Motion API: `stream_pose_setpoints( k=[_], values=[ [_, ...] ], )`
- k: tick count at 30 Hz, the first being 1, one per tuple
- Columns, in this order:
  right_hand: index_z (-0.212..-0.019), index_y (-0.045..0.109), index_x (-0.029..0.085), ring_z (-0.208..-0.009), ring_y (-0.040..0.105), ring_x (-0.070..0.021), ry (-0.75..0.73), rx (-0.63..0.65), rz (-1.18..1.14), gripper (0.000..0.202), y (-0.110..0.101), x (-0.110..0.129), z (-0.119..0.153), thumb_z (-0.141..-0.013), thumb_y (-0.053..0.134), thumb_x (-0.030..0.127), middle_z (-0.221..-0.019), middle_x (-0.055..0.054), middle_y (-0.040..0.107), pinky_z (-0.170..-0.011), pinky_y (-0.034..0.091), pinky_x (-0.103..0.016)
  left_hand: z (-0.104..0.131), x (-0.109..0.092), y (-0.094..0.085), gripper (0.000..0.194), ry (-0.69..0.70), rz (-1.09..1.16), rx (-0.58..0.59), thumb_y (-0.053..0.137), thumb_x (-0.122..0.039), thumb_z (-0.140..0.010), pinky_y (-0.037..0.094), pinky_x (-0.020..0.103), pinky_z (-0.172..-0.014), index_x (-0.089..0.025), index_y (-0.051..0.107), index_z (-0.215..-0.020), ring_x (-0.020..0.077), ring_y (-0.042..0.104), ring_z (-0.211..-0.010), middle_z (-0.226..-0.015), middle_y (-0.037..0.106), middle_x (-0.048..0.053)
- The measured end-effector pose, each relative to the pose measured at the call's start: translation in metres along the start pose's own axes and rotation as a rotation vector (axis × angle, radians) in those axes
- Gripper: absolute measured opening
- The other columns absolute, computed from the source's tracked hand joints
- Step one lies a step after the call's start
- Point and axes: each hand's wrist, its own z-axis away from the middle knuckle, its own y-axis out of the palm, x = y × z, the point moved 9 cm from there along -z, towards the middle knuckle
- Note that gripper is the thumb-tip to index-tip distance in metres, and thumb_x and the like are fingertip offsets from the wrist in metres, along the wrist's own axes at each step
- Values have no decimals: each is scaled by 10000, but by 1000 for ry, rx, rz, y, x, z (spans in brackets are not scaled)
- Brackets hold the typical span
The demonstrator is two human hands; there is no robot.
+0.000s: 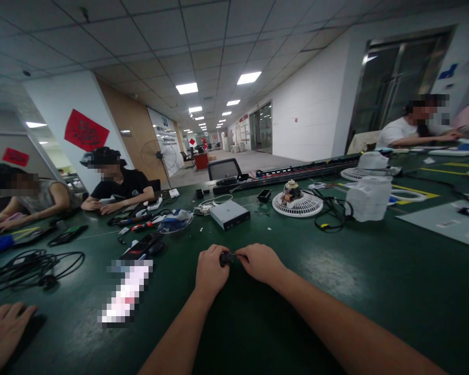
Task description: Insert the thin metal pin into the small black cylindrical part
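Observation:
My left hand (211,268) is closed around a small dark part (226,258), roundish at the end that shows between the fingers. Its exact kind cannot be made out. Just to the right, my right hand (261,264) has thumb and forefinger pinched together, pointing at the dark part. Something thin seems to run from the part to those fingertips, too small to name. Both hands are low over the green tabletop (258,328). Beyond them lies a flat grey metal box (230,214) with a dark front edge.
Behind the hands stand a round white fan grille with a motor (297,202), a small black tray (264,195) and a white plastic housing (369,199). Black cables (27,268) lie left. Another person's hand (8,330) rests at the lower left. Several people sit around the table.

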Motion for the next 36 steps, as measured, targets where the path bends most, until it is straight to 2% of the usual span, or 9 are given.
stream_pose_setpoints(
  k=[6, 12, 17, 22, 25, 30, 36],
  values=[
    [-1087, 689, 303, -914, 674, -219, 51, 20, 28, 326, 4, -1, -1, -952, 392, 305, -1007, -46, 733, -771, 463, -311, 0, -4, -4, 264, 1, -6, -26, 609, -58, -712, 406, 351, -881, -217, 655, -917, 202, 611, -944, -963, 674, 17],
    [-960, 670, 213, -906, 665, -223, 48, -52, 29, 299, -3, -1, -1, -959, 375, 263, -950, -85, 721, -765, 453, -299, 0, -3, -8, 246, -34, -25, -40, 610, -57, -720, 412, 335, -851, -209, 627, -912, 196, 605, -921, -951, 656, 16],
    [-956, 679, 209, -858, 662, -218, 111, -87, -69, 271, -5, -13, -2, -935, 415, 269, -949, -79, 718, -725, 449, -299, 0, 2, -7, 270, -46, -32, -28, 594, -36, -726, 413, 341, -879, -211, 643, -926, 197, 604, -941, -982, 662, 22],
    [-912, 677, 210, -751, 640, -166, 161, -106, -379, 157, 5, -21, -6, -806, 564, 233, -838, -25, 709, -639, 429, -247, 1, -10, -1, 340, 70, -60, 15, 566, -11, -716, 412, 371, -930, -233, 686, -945, 215, 586, -973, -969, 665, 26],
    [-894, 676, 198, -744, 639, -158, 167, -78, -498, 160, 12, -20, -6, -754, 632, 262, -847, -22, 711, -638, 431, -242, 1, -18, -1, 351, 144, -110, 23, 532, -5, -744, 404, 389, -982, -240, 703, -941, 219, 573, -980, -952, 654, 37],
    [-964, 686, 213, -822, 663, -181, 186, -16, -472, 305, 19, -19, -5, -698, 734, 353, -938, -22, 725, -661, 433, -256, 2, -24, 0, 382, 214, -142, 30, 506, -17, -794, 321, 428, -1110, -266, 708, -1001, 203, 579, -975, -958, 645, 31],
    [-923, 694, 235, -814, 669, -194, 149, 15, -339, 295, 23, -15, -6, -694, 755, 411, -894, -14, 729, -610, 390, -260, 2, -29, -1, 378, 256, -133, 16, 514, 9, -769, 311, 453, -1134, -262, 712, -944, 197, 581, -1001, -988, 660, 29]
  ],
)
